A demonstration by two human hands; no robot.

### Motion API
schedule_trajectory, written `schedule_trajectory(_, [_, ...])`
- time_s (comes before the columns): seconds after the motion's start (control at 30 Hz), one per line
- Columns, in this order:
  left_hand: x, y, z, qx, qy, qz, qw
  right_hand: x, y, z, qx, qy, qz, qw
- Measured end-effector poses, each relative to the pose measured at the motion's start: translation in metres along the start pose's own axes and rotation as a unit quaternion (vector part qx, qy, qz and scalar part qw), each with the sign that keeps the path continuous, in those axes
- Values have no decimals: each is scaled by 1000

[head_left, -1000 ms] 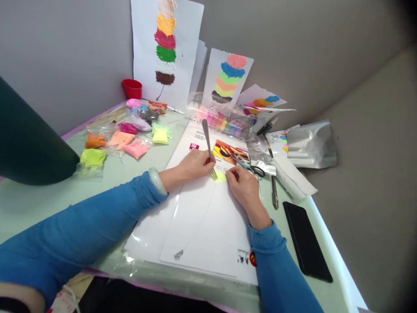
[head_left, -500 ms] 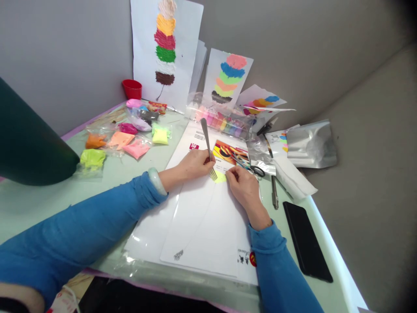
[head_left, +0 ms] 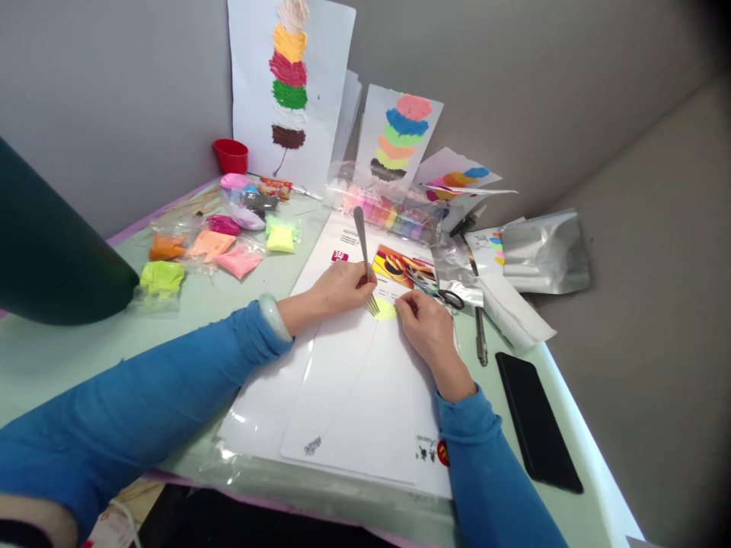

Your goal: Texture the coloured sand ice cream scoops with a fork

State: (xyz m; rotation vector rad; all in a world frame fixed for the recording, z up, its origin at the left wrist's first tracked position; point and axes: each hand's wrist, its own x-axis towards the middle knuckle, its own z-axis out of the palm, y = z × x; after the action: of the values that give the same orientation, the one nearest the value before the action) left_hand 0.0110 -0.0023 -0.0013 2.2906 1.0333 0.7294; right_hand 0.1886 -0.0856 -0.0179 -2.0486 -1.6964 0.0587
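Note:
My left hand is closed around a metal fork, its handle pointing up and its tines down at a flat patch of pale yellow clay. The patch lies on a white sheet of paper that bears a thin drawn line and a small dark sketch near the bottom. At the patch's right edge my right hand is closed, thumb and fingertips pinched together. Whatever sits between those fingertips is hidden. Just beyond the patch is a printed card with a yellow and red picture.
Bagged clay pieces lie on the left, near a dark green cylinder. Scissors, a pen and a black phone are on the right. Painted sheets and a red cup stand at the back.

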Motion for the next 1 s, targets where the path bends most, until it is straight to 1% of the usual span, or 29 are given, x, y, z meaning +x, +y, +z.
schedule_trajectory(0.13, [0,0,1,-6,-11,6,1000,0,0,0,-1,-2,3,1000])
schedule_trajectory(0.47, [0,0,0,-22,-12,11,1000,0,-1,-1,0,-4,1,1000])
schedule_trajectory(0.67, [0,1,0,-15,-18,1,1000,0,-1,-1,1,-1,-2,1000])
schedule_trajectory(0.8, [-1,1,0,-28,-12,13,999,0,0,0,0,-4,0,1000])
schedule_trajectory(1.0, [0,0,1,-15,-18,9,1000,0,-1,-1,0,-2,0,1000])
